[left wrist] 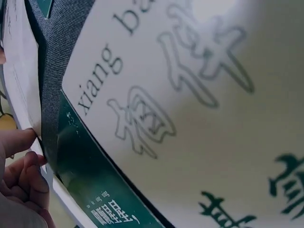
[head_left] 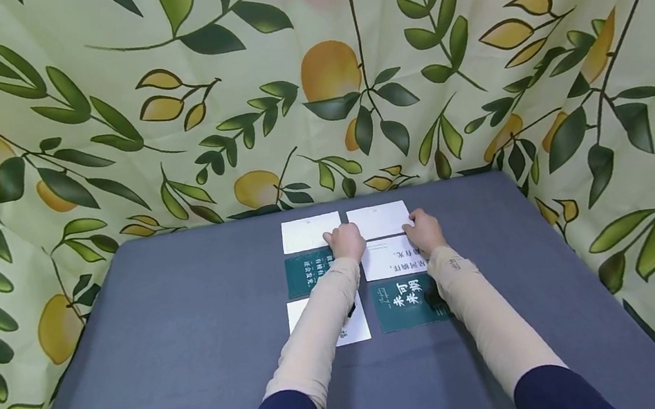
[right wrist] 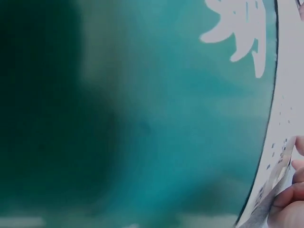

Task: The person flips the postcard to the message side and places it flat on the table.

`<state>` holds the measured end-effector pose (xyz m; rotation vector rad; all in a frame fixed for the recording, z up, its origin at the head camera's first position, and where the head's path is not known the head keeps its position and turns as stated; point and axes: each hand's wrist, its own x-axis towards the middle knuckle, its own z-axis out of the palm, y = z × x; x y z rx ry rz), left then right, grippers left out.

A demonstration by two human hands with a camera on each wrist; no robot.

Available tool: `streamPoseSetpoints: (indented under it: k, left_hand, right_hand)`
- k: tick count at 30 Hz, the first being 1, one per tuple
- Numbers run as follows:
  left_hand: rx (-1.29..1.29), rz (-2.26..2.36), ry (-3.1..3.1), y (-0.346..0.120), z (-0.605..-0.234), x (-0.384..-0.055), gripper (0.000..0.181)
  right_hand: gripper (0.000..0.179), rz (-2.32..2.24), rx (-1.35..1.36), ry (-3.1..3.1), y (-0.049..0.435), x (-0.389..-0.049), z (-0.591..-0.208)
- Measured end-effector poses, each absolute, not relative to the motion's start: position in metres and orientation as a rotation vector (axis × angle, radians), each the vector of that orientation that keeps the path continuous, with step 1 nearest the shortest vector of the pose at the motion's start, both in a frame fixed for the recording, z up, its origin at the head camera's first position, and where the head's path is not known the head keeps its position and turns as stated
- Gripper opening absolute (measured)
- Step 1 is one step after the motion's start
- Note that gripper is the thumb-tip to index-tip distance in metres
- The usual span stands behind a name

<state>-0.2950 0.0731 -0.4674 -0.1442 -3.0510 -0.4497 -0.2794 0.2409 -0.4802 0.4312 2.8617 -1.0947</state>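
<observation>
At the back right of two columns of postcards lies a white postcard (head_left: 378,221), its plain side up. My left hand (head_left: 347,241) pinches it at its near left corner, thumb and fingers at the edge. My right hand (head_left: 425,231) pinches the same postcard near its right corner; in the right wrist view those fingers (right wrist: 290,199) grip a tilted edge. Just nearer is a white postcard with dark lettering (head_left: 385,259), partly under the right wrist. A green postcard with white lettering (head_left: 407,305) lies nearest in this column.
In the left column lie a plain white postcard (head_left: 309,233), a green postcard (head_left: 303,276) and a lettered white postcard (head_left: 354,326), the latter two partly covered by my left arm. A grey cloth covers the table (head_left: 195,335). A fruit-patterned curtain (head_left: 265,115) hangs behind it.
</observation>
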Motion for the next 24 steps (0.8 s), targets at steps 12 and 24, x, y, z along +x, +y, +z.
streamPoseSetpoints:
  k: [12, 24]
  left_hand:
    - [-0.212, -0.52, -3.038, 0.057, -0.463, -0.295, 0.022]
    - [-0.309, -0.742, -2.888, 0.024, -0.437, -0.285, 0.023]
  right_hand:
    - [0.048, -1.267, 0.495, 2.813, 0.235, -0.284, -0.483]
    - [0.043, -1.617, 0.459, 2.834, 0.235, -0.267, -0.464]
